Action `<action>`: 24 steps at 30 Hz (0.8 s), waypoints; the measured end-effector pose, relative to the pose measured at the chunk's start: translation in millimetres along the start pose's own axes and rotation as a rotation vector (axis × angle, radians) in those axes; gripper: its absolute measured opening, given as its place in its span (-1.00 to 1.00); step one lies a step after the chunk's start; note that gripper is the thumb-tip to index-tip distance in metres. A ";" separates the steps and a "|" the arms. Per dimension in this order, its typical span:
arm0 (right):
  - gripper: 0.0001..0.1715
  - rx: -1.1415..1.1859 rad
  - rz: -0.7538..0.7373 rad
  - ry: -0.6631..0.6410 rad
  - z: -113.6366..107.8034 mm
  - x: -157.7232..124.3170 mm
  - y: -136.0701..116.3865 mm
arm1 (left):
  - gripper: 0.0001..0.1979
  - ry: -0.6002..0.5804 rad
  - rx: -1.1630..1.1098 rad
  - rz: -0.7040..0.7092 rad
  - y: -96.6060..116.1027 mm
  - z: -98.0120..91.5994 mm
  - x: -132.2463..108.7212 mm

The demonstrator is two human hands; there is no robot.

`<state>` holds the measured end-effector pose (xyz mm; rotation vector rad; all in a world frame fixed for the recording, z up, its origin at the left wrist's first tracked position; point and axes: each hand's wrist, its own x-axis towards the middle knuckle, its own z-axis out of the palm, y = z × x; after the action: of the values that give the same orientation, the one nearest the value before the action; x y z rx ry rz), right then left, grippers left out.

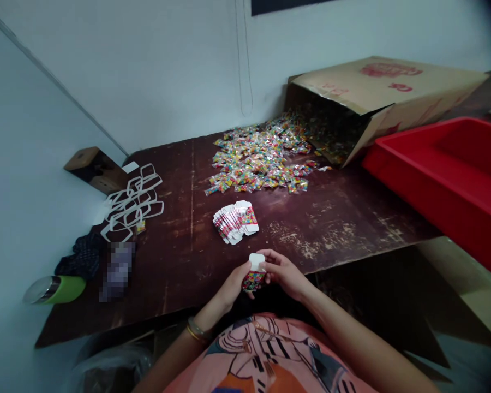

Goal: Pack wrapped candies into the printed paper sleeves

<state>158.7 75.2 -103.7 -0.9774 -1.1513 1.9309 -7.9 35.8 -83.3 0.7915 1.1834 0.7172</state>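
Between my two hands, just past the table's front edge, is a small printed carton (253,279) with a white flap on top. My left hand (236,284) grips its left side, thumb near the flap. My right hand (284,274) holds the right side, its thumb at the flap and its fingers partly hidden behind. Beyond them on the table lies a fanned stack of flat printed cartons (235,221) with white flaps. Farther back is a heap of small, colourful, shiny packets (262,155).
A large cardboard box (393,87) lies on its side at the back right, packets at its opening. A red tray (433,191) stands at right. White frames (135,204), a brown box (98,166), dark cloth (79,256) and a green bottle (65,289) are on the left.
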 end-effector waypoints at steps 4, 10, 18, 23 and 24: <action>-0.68 -0.316 -0.165 -0.115 -5.5 0.3 -18.5 | -0.50 -0.011 0.096 0.045 0.7 2.1 4.1; -0.68 -0.572 -0.453 -0.180 -6.2 -1.0 -36.2 | -0.51 -0.014 0.024 0.068 5.3 1.0 10.3; -0.69 -0.324 -0.182 -0.009 -7.1 3.9 -31.7 | -0.49 -0.205 -0.047 0.008 9.7 -9.1 0.7; -0.73 -0.236 -0.145 0.061 -12.7 2.9 -22.2 | -0.54 -0.266 0.127 0.067 18.0 -14.1 1.1; -0.75 -0.255 -0.189 0.079 -10.1 1.0 -18.5 | -0.55 -0.262 0.121 0.070 18.7 -14.8 2.0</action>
<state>170.0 87.1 -90.4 -1.0265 -1.4144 1.6103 -23.1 49.8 -71.4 1.0006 0.9721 0.5822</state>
